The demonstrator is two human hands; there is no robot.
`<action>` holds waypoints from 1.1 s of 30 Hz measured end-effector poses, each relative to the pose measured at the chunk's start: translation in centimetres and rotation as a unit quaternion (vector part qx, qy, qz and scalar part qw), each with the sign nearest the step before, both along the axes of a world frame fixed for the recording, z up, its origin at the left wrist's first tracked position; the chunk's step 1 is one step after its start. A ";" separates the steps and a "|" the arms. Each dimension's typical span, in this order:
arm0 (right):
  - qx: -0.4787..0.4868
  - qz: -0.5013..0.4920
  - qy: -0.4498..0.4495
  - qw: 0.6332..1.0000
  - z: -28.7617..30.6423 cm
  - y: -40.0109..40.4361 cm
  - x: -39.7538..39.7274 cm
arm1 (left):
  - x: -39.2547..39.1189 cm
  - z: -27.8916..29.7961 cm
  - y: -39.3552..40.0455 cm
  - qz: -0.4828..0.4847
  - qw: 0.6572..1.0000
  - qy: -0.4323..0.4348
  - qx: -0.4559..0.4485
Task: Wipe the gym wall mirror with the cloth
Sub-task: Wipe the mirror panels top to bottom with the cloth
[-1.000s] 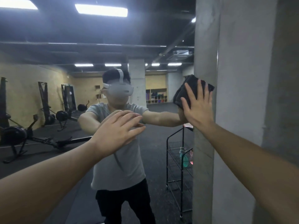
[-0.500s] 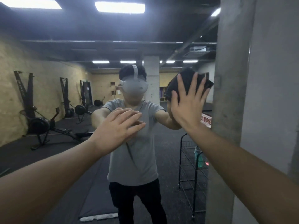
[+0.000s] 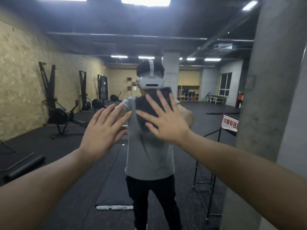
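— Left hand? 
— Left hand (image 3: 106, 130): arm stretched forward, palm away, fingers straight and close together, holding nothing.

— Right hand? 
— Right hand (image 3: 167, 120): arm stretched forward, fingers (image 3: 162, 101) straight and spread wide, palm pressed flat on the dark cloth (image 3: 149, 110).

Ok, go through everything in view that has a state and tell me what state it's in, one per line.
Cloth: spread flat against the mirror, pinned under the right hand.
Right hand: fingers straight and splayed, pressing the cloth.
Left hand: fingers straight, holding nothing, raised at the mirror.
Gym wall mirror: reflecting the gym.
Ceiling lights: on.
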State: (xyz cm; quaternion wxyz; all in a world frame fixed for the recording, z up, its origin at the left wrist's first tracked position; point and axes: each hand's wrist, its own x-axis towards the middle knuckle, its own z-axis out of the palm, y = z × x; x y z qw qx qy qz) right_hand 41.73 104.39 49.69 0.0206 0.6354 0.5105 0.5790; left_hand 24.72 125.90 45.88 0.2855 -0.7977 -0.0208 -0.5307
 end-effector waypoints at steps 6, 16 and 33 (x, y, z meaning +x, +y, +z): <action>-0.141 0.006 -0.054 0.988 -0.3 -2.6 1.4 | 0.7 0.6 -2.5 -0.007 0.999 -0.025 -0.030; 0.132 -0.079 0.086 0.984 7.2 -5.2 2.4 | 2.8 1.7 -5.5 -0.001 0.998 -0.037 -0.046; 0.299 -0.158 0.250 0.907 0.0 -24.9 14.2 | 9.8 1.4 -13.0 -0.050 0.996 0.013 0.076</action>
